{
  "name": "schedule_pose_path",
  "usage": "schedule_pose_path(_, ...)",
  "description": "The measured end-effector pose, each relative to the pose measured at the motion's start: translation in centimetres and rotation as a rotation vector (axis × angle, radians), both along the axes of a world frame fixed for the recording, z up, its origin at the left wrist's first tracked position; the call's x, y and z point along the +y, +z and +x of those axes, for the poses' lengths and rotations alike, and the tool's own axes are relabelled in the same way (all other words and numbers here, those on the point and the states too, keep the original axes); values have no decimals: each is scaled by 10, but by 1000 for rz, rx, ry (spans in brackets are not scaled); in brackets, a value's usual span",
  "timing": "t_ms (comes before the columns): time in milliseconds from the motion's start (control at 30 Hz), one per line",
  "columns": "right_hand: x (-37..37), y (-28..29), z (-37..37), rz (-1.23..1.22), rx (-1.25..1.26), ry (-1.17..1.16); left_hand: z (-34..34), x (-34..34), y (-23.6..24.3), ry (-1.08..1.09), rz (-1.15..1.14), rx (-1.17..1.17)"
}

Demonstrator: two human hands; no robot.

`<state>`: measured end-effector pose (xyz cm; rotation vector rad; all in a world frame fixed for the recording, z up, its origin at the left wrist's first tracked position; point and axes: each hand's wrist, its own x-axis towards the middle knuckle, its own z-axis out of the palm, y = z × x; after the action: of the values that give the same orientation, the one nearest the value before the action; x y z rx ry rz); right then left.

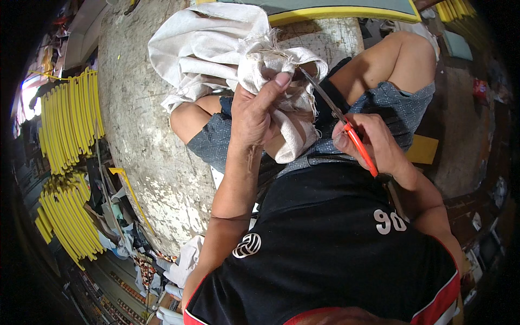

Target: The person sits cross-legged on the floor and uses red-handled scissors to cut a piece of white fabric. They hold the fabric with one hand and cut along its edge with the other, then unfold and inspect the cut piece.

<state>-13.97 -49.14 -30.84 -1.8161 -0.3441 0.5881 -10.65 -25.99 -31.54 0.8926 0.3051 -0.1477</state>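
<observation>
Bunched off-white cloth (208, 40) with frayed edges lies over my lap and the worn table. My left hand (259, 111) is closed on a fold of it, thumb on top. In my right hand (374, 138) is a pair of scissors (331, 103) with red-orange handles. Their metal blades point up and to the left, and the tips reach the edge of the cloth beside my left thumb. Whether the blades have cloth between them I cannot tell. My fingers partly hide the handles.
I sit cross-legged on the scuffed, paint-flecked table (154, 146). A grey panel with a yellow edge (346, 15) lies at the far side. Stacks of yellow curved strips (70, 119) stand at the left, with a yellow-handled tool (127, 187) near the table's edge. Scraps litter the floor.
</observation>
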Motion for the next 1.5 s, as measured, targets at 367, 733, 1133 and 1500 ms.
schedule_pose_path(367, -3, -1, 5, -140, -3, 43, 0, 3, -5, -37, 34, -36)
schedule_pose_path(733, -12, -10, -3, -61, -46, -178, 3, 10, 8, 1, 16, -48)
schedule_pose_path(1133, 29, -10, 67, -65, -699, -154, -6, -1, -9, -173, 260, -31)
schedule_pose_path(1500, 26, -16, 72, 122, -246, -319, -2, 2, -12, -137, -141, -31)
